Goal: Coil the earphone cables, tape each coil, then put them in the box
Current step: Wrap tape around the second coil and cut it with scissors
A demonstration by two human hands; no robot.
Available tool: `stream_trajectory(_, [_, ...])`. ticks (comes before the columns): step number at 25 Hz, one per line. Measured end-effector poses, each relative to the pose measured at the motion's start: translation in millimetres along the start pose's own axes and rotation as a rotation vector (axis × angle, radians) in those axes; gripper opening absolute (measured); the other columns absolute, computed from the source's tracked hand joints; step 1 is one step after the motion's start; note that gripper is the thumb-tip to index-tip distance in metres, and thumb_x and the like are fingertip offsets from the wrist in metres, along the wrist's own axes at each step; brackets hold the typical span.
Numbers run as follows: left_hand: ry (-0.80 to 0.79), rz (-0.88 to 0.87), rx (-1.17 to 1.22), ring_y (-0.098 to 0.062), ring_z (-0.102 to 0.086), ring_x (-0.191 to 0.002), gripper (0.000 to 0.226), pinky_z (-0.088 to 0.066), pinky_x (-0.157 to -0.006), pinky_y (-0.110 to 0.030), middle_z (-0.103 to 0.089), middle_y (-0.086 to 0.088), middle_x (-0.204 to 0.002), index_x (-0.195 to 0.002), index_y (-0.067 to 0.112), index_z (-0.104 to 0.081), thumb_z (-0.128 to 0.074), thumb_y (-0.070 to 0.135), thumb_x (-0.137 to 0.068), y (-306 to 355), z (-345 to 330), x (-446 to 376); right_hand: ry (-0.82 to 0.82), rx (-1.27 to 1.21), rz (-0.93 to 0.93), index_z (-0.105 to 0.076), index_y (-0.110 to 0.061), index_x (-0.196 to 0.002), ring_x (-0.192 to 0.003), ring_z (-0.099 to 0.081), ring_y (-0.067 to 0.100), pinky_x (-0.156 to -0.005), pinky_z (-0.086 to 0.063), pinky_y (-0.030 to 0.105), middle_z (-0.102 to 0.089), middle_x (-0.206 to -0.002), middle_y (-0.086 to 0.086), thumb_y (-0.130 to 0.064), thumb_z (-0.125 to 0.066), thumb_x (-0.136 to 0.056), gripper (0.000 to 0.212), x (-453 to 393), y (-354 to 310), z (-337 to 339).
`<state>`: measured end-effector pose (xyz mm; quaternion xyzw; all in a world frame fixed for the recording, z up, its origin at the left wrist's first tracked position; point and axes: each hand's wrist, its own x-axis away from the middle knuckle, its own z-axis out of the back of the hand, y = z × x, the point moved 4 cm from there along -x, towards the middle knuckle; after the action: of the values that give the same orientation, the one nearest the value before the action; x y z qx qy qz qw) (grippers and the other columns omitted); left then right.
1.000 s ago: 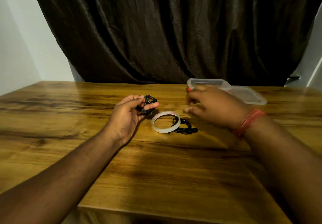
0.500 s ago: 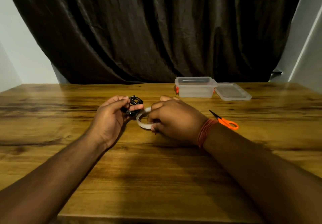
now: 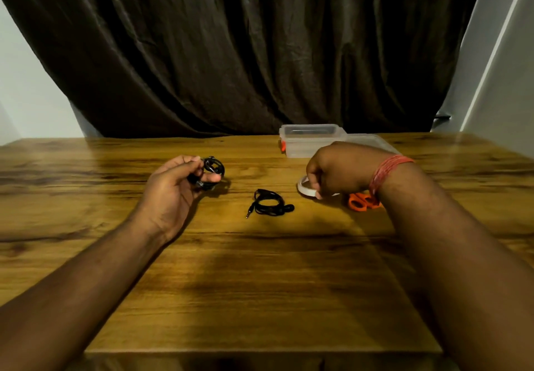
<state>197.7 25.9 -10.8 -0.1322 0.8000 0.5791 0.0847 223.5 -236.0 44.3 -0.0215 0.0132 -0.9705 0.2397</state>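
head view: right hand [image 3: 336,168] has dragged tape roll [image 3: 303,188] beside scissors [image 3: 361,201].

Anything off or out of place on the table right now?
Nothing stands out. Left hand holds one coiled earphone; a second coil lies flat mid-table, plug trailing. Right hand grips the tape roll beside the scissors. The box sits open.

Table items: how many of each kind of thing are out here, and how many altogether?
Earphone coils: 2, one in the left hand at, one lying on the table at
Tape rolls: 1, gripped by the right hand
Scissors: 1
Boxes: 1
Lids: 1
Total: 6
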Motion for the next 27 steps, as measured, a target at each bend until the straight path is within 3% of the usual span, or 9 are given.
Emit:
stream_trajectory(3, [0.001, -0.009, 0.001, -0.014, -0.063, -0.064, 0.022, -0.053, -0.071, -0.030, -0.058, 0.001, -0.069, -0.082, 0.013, -0.059, -0.045, 0.007, -0.098, -0.2, -1.9, 0.1, -0.080, -0.005, 0.027, -0.070, -0.021, -0.085, -0.090, -0.058, 0.012, -0.075, -0.047, 0.028, -0.067, -0.087, -0.008, -0.024, -0.078, -0.079, 0.011, 1.3, -7.4, -5.8])
stream_trajectory(7, [-0.017, 0.010, -0.008, -0.013, -0.049, -0.061, 0.018, -0.045, -0.063, -0.024, -0.051, -0.001, -0.072, -0.082, 0.011, -0.059, -0.048, 0.007, -0.096, -2.3, -2.0, 0.7, -0.135, 0.020, 0.020, -0.069, -0.024, -0.085, -0.089, -0.059, 0.011, -0.076, -0.048, 0.029, -0.065, -0.086, -0.010, -0.030, -0.077, -0.080, 0.011, 0.3, -8.0, -11.6])
stream_trajectory(9, [-0.061, 0.012, -0.035, -0.012, -0.042, -0.060, 0.014, -0.041, -0.062, -0.023, -0.049, -0.001, -0.072, -0.081, 0.011, -0.058, -0.052, 0.009, -0.093, -1.7, -6.0, 3.5, 0.102, -0.020, 0.057, -0.066, -0.026, -0.085, -0.087, -0.061, 0.012, -0.073, -0.049, 0.029, -0.064, -0.082, -0.011, -0.036, -0.071, -0.084, 0.011, -1.8, -14.9, -1.1])
stream_trajectory(11, [-0.107, 0.018, -0.091, -0.010, -0.039, -0.057, 0.013, -0.039, -0.058, -0.022, -0.046, -0.001, -0.070, -0.080, 0.011, -0.056, -0.053, 0.009, -0.093, -0.2, -12.4, 8.3, 0.409, -0.266, 0.133, -0.065, -0.028, -0.091, -0.084, -0.061, 0.009, -0.071, -0.050, 0.029, -0.065, -0.084, -0.009, -0.039, -0.064, -0.090, 0.012, -0.5, -31.8, 9.4])
stream_trajectory(13, [-0.166, 0.027, -0.157, -0.010, -0.039, -0.054, 0.015, -0.040, -0.055, -0.023, -0.042, -0.004, -0.067, -0.081, 0.012, -0.055, -0.051, 0.009, -0.095, -0.4, -19.8, 13.8, 0.514, -0.569, 0.224, -0.066, -0.027, -0.101, -0.085, -0.060, 0.007, -0.073, -0.048, 0.024, -0.066, -0.092, -0.006, -0.038, -0.062, -0.092, 0.015, 0.3, -52.9, 7.2])
stream_trajectory(16, [-0.272, 0.056, -0.180, -0.009, -0.044, -0.054, 0.010, -0.044, -0.061, -0.028, -0.042, -0.003, -0.062, -0.081, 0.015, -0.057, -0.055, 0.017, -0.090, -5.4, -25.7, 17.2, 0.377, -0.681, 0.311, -0.066, -0.027, -0.113, -0.091, -0.059, 0.008, -0.076, -0.047, 0.016, -0.061, -0.104, -0.004, -0.034, -0.065, -0.091, 0.023, -9.8, -72.2, -13.7])
stream_trajectory(19, [-0.330, 0.060, -0.223, -0.016, -0.048, -0.065, 0.010, -0.042, -0.079, -0.041, -0.049, 0.001, -0.062, -0.081, 0.018, -0.063, -0.058, 0.021, -0.089, -8.9, -26.7, 18.1, 0.298, -0.747, 0.341, -0.069, -0.021, -0.104, -0.086, -0.059, 0.010, -0.070, -0.047, 0.014, -0.061, -0.104, 0.002, -0.028, -0.073, -0.086, 0.021, -18.9, -72.1, -23.7])
stream_trajectory(23, [-0.301, 0.063, -0.247, -0.025, -0.049, -0.075, 0.009, -0.044, -0.085, -0.044, -0.053, -0.001, -0.066, -0.087, 0.013, -0.060, -0.058, 0.018, -0.094, -6.7, -26.8, 20.2, 0.285, -0.823, 0.400, -0.069, -0.011, -0.089, -0.075, -0.056, 0.015, -0.070, -0.050, 0.024, -0.061, -0.087, 0.002, -0.022, -0.076, -0.082, 0.015, -19.7, -72.8, -23.1])
stream_trajectory(27, [-0.288, 0.059, -0.219, -0.027, -0.043, -0.075, 0.008, -0.044, -0.084, -0.046, -0.046, -0.006, -0.066, -0.082, 0.015, -0.061, -0.059, 0.020, -0.088, -5.4, -26.8, 19.5, 0.200, -1.078, 0.402, -0.064, -0.004, -0.091, -0.062, -0.052, 0.008, -0.055, -0.044, 0.018, -0.058, -0.071, 0.000, -0.014, -0.072, -0.084, 0.015, -20.0, -72.4, -25.6])
